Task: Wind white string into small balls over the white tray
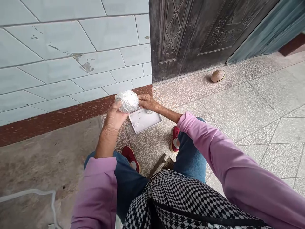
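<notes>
The left hand (114, 116) and right hand (147, 102) were together, clamped around a white yarn ball (127, 101), just above a white tray (152, 121) with loose thread (135, 124) on it.

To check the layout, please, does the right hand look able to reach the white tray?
Probably yes: the right hand rests against the string ball just above the tray, with nothing between them.

Hands (115, 117) cradle what looks like a white yarn ball (127, 101)
</notes>
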The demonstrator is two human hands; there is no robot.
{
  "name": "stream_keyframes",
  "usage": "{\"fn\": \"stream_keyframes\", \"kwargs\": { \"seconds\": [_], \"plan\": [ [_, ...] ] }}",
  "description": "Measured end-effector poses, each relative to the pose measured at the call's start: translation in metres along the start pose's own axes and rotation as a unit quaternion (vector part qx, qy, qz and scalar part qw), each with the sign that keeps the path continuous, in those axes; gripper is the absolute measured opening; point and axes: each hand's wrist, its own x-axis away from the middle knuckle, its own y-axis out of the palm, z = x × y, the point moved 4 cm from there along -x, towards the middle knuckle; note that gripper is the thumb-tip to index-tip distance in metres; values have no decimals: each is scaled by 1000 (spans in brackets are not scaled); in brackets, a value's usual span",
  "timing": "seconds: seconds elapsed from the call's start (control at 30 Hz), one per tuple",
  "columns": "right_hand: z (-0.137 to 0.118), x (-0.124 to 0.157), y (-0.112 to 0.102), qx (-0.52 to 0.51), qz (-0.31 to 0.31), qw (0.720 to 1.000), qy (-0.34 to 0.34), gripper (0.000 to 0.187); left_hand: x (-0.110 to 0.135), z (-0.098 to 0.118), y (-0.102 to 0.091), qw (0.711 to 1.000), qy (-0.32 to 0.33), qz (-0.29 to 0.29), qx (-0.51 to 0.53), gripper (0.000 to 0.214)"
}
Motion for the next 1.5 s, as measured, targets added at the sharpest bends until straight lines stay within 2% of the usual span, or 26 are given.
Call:
{"fn": "stream_keyframes", "kwargs": {
  "seconds": [0.13,0.27,0.37,0.53,0.63,0.8,0.9,1.03,1.13,1.23,1.4,1.5],
  "plan": [
    [-9,8,6,62,-4,997,-38,43,-4,-2,-7,999,12,33,-2,86],
    [-20,24,15,104,-46,993,-39,32,-11,-2,-18,996,36,73,-38,77],
    [-32,38,20,106,-80,990,-42,29,-18,-3,-28,990,45,96,-89,81],
    [-53,42,3,96,-87,989,-68,32,-25,-9,-40,976,34,97,-189,89],
    [-58,34,-17,68,-64,992,-89,36,-22,-12,-34,973,2,56,-224,85],
    [-50,20,-41,61,-47,991,-107,44,-7,-11,-9,966,-55,-45,-247,80],
    [-40,15,-43,33,-73,991,-104,50,4,-10,5,966,-83,-87,-228,78],
    [-32,9,-35,-20,-105,990,-97,59,15,-9,15,971,-90,-122,-186,77],
    [-28,5,-28,-42,-108,992,-56,60,19,-7,17,976,-84,-128,-156,80],
    [-26,2,-23,-56,-66,996,-9,57,20,-5,18,981,-80,-119,-133,84],
    [-17,1,-10,-83,-14,995,45,37,18,-1,20,990,-53,-92,-93,104],
    [-8,0,0,-81,6,994,69,31,17,-1,20,993,-42,-78,-74,111]
  ]
}}
